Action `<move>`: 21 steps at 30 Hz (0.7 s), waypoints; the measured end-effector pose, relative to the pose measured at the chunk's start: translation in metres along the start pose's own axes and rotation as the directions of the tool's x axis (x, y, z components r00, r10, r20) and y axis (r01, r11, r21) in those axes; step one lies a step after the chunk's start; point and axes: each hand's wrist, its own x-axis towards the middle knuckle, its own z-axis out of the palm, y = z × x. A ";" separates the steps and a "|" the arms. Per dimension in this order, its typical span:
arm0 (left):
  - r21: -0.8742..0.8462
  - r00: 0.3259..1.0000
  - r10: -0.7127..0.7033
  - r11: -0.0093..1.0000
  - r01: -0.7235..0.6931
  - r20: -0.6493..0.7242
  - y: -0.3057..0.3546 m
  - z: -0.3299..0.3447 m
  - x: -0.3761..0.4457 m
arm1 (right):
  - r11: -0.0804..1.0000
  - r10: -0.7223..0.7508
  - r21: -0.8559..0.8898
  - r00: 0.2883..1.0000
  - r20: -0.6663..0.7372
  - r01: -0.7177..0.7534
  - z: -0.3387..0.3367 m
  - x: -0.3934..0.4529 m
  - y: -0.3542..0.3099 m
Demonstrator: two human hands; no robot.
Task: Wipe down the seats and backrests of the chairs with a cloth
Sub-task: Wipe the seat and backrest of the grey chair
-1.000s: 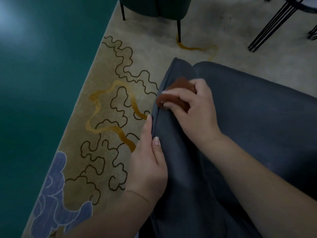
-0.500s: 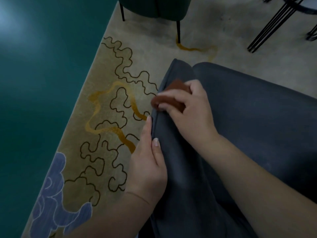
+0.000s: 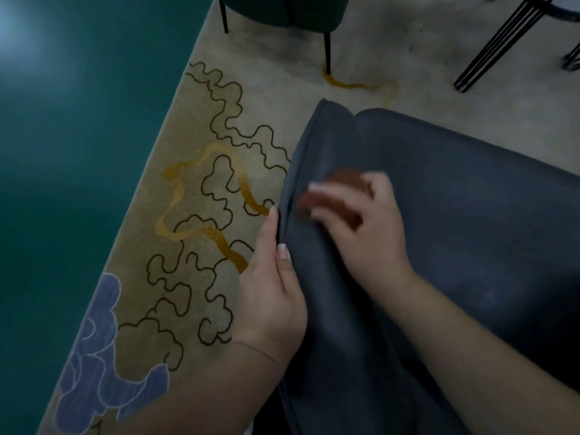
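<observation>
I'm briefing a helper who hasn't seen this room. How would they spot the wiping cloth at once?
Find the dark grey chair on the patterned rug. Near its left edge, the right hand grips the cloth against the upholstery. It is the only reddish-brown thing there.

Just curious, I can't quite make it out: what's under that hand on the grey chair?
Under the right hand a brown cloth shows, gripped and pressed onto the dark grey chair. It is blurred, and the fingers cover most of it, so its full shape and the upholstery beneath cannot be seen.
</observation>
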 end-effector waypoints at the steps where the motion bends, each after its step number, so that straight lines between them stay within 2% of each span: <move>1: -0.005 1.000 0.001 1.000 -0.001 -0.005 0.000 0.000 0.000 | 0.998 0.062 0.017 0.997 -0.046 -0.061 0.005 0.022 0.001; 3: -0.018 1.000 0.012 1.000 -0.012 -0.011 -0.002 0.001 -0.001 | 0.983 0.181 0.053 0.977 -0.115 -0.176 0.011 0.060 0.006; 5: -0.037 1.000 0.017 0.999 -0.017 -0.014 -0.004 0.001 -0.001 | 0.975 0.218 0.071 0.970 -0.110 -0.211 0.012 0.069 0.007; 8: -0.044 0.999 -0.008 0.999 0.006 -0.040 -0.006 0.003 -0.001 | 0.996 0.094 0.011 0.996 0.009 -0.094 0.004 0.023 -0.001; 11: -0.019 0.998 -0.033 0.999 0.032 -0.056 -0.007 0.003 0.000 | 1.000 -0.019 -0.019 0.987 0.157 0.022 -0.013 -0.035 -0.007; 16: -0.016 0.997 -0.071 0.997 0.071 0.000 0.002 -0.001 -0.003 | 0.999 0.023 0.027 0.948 0.318 -0.033 -0.048 -0.100 -0.009; 19: -0.004 0.988 -0.127 0.992 0.128 0.084 0.007 -0.009 -0.001 | 0.997 0.070 -0.045 0.911 0.407 -0.057 -0.070 -0.103 -0.005; 21: 0.057 0.975 -0.150 0.988 0.142 0.165 0.008 -0.021 0.001 | 0.990 0.129 -0.105 0.912 0.389 -0.095 -0.081 -0.093 -0.007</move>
